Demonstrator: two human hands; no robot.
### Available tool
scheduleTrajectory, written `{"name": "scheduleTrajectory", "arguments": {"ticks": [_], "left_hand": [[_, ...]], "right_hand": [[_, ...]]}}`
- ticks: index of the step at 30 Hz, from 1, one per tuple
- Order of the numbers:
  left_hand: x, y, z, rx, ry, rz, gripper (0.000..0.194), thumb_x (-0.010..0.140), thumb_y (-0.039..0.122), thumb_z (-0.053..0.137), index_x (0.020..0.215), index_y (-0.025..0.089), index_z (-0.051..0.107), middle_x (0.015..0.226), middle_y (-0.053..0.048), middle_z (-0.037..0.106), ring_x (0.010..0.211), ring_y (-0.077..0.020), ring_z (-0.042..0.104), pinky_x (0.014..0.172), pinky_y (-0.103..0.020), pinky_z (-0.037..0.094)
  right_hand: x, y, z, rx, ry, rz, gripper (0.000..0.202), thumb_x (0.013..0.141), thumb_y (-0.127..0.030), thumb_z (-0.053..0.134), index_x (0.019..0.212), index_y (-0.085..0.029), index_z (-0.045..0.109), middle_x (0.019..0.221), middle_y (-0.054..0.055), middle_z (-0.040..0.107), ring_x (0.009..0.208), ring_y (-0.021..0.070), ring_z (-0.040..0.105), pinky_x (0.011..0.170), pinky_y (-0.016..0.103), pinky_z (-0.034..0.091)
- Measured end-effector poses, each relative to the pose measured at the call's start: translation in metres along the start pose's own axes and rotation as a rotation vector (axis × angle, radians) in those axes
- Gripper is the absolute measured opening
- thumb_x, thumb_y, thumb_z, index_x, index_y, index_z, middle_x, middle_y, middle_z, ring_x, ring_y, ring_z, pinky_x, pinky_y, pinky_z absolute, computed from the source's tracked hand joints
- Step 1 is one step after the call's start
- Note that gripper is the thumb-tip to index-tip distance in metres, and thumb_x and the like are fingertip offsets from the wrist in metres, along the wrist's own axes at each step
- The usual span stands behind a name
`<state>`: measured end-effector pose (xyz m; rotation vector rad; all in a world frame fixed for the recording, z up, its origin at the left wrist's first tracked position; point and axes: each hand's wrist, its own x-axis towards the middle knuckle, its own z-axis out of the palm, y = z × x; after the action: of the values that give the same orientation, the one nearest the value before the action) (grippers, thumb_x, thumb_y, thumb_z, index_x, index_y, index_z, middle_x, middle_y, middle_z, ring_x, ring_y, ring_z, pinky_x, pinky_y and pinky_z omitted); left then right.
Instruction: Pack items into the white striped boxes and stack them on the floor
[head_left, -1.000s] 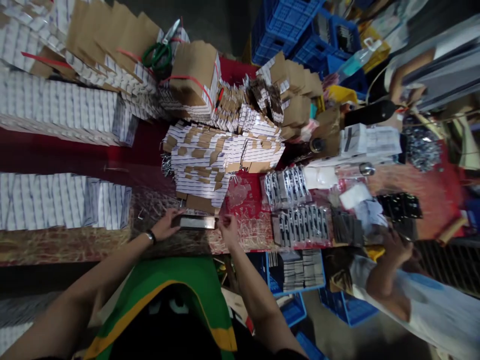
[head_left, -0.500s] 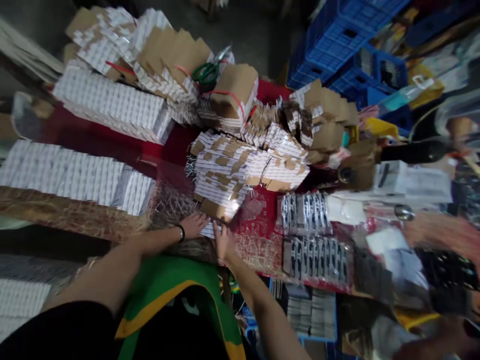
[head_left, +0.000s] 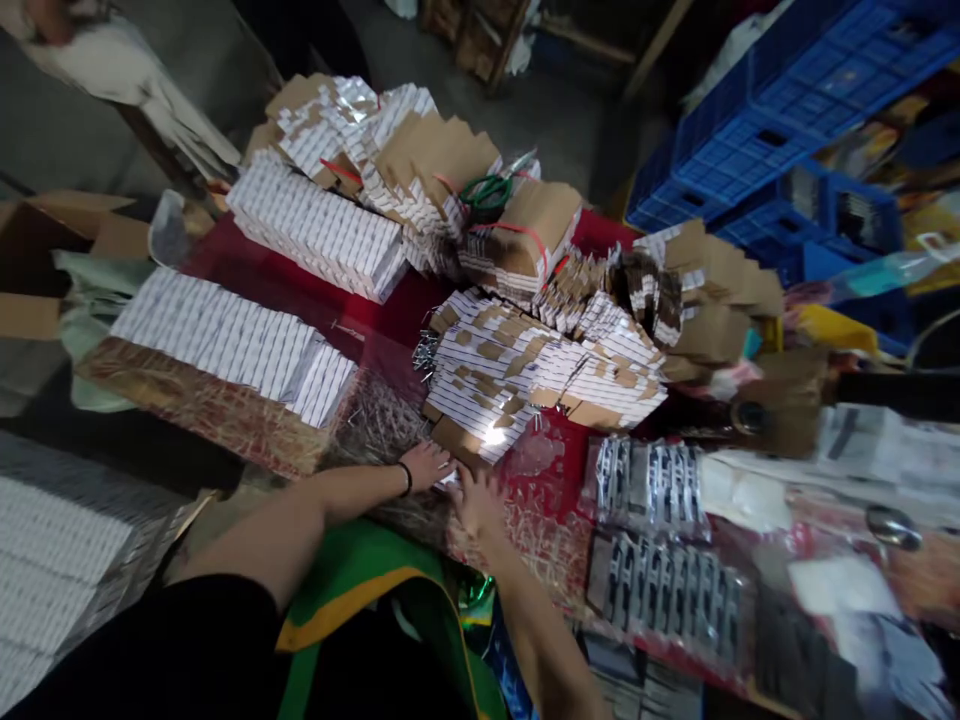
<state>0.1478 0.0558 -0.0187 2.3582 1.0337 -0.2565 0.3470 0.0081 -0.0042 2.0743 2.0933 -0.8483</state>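
Apparently both hands, left (head_left: 427, 464) and right (head_left: 477, 497), fingers spread, press a small card (head_left: 448, 479) between them at the counter's (head_left: 300, 290) near edge.

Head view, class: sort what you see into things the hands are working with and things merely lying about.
In hand:
left hand
right hand
small card pack between them
loose card heap just beyond

Lying about:
green scissors
blue crates
long white stacks
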Motion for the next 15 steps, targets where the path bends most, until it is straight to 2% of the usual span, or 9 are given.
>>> {"name": "scheduleTrajectory", "arguments": {"ticks": [2, 4, 5, 7, 8, 10, 12, 13, 15], "left_hand": [[-0.009, -0.002, -0.018, -0.079, -0.006, -0.091, 0.071, 0.08, 0.033, 0.087, 0.148, 0.026, 0.066, 0.142, -0.02, 0.069, 0.118, -0.0369, 0.069, 0.1, -0.048, 0.052], [-0.037, -0.015, -0.037, -0.194, 0.078, -0.241, 0.058, 0.087, 0.038, 0.08, 0.143, 0.025, 0.069, 0.127, -0.017, 0.074, 0.107, -0.0331, 0.071, 0.093, -0.044, 0.054], [-0.058, -0.027, -0.046, -0.239, 0.157, -0.329, 0.053, 0.092, 0.041, 0.075, 0.142, 0.024, 0.069, 0.121, -0.016, 0.075, 0.106, -0.0321, 0.071, 0.093, -0.042, 0.055], [-0.104, -0.059, -0.068, -0.255, 0.342, -0.559, 0.05, 0.099, 0.045, 0.066, 0.143, 0.02, 0.068, 0.117, -0.016, 0.073, 0.109, -0.0318, 0.069, 0.097, -0.042, 0.054], [-0.126, -0.078, -0.08, -0.225, 0.414, -0.682, 0.052, 0.1, 0.047, 0.064, 0.143, 0.018, 0.068, 0.119, -0.016, 0.071, 0.111, -0.0322, 0.067, 0.1, -0.043, 0.053], [-0.16, -0.116, -0.105, -0.142, 0.503, -0.921, 0.056, 0.101, 0.048, 0.063, 0.144, 0.013, 0.066, 0.123, -0.019, 0.066, 0.117, -0.0345, 0.063, 0.104, -0.047, 0.052], [-0.172, -0.143, -0.123, -0.077, 0.553, -1.084, 0.061, 0.101, 0.041, 0.063, 0.151, 0.007, 0.06, 0.132, -0.024, 0.061, 0.127, -0.0394, 0.057, 0.11, -0.055, 0.048], [-0.17, -0.148, -0.129, -0.06, 0.588, -1.121, 0.065, 0.1, 0.036, 0.063, 0.156, 0.006, 0.055, 0.14, -0.026, 0.057, 0.136, -0.0431, 0.052, 0.115, -0.06, 0.043], [-0.146, -0.142, -0.131, -0.083, 0.696, -1.121, 0.075, 0.096, 0.032, 0.066, 0.165, 0.009, 0.046, 0.158, -0.029, 0.044, 0.154, -0.0494, 0.034, 0.124, -0.07, 0.029]], "right_hand": [[0.018, 0.003, -0.018, 0.09, 0.209, 0.119, 0.054, 0.107, -0.06, 0.052, 0.141, -0.023, 0.072, 0.137, 0.023, 0.066, 0.134, 0.044, 0.056, 0.116, 0.064, 0.041], [0.038, 0.003, -0.031, 0.175, 0.385, 0.249, 0.075, 0.103, -0.068, 0.055, 0.155, -0.014, 0.059, 0.146, 0.03, 0.059, 0.138, 0.0477, 0.053, 0.115, 0.064, 0.043], [0.048, 0.001, -0.035, 0.193, 0.407, 0.292, 0.092, 0.097, -0.071, 0.062, 0.164, -0.01, 0.046, 0.153, 0.033, 0.051, 0.141, 0.0502, 0.05, 0.115, 0.064, 0.043], [0.065, -0.005, -0.039, 0.182, 0.346, 0.33, 0.123, 0.087, -0.072, 0.075, 0.174, -0.005, 0.019, 0.163, 0.039, 0.037, 0.144, 0.0541, 0.048, 0.114, 0.064, 0.045], [0.07, -0.008, -0.04, 0.173, 0.3, 0.341, 0.131, 0.085, -0.069, 0.079, 0.175, -0.003, 0.011, 0.163, 0.041, 0.035, 0.142, 0.0543, 0.051, 0.112, 0.063, 0.047], [0.077, -0.01, -0.042, 0.177, 0.247, 0.367, 0.135, 0.085, -0.064, 0.081, 0.174, 0.0, 0.003, 0.156, 0.042, 0.04, 0.133, 0.0524, 0.06, 0.107, 0.06, 0.052], [0.078, -0.008, -0.047, 0.197, 0.24, 0.386, 0.133, 0.085, -0.06, 0.081, 0.174, 0.0, 0.003, 0.15, 0.041, 0.047, 0.125, 0.0512, 0.066, 0.102, 0.06, 0.055], [0.076, -0.005, -0.051, 0.21, 0.247, 0.383, 0.131, 0.085, -0.058, 0.08, 0.174, 0.0, 0.004, 0.149, 0.041, 0.048, 0.123, 0.0515, 0.067, 0.101, 0.061, 0.055], [0.072, 0.001, -0.06, 0.263, 0.287, 0.345, 0.129, 0.082, -0.054, 0.081, 0.174, 0.0, 0.007, 0.148, 0.041, 0.051, 0.124, 0.052, 0.066, 0.101, 0.063, 0.055]]}}
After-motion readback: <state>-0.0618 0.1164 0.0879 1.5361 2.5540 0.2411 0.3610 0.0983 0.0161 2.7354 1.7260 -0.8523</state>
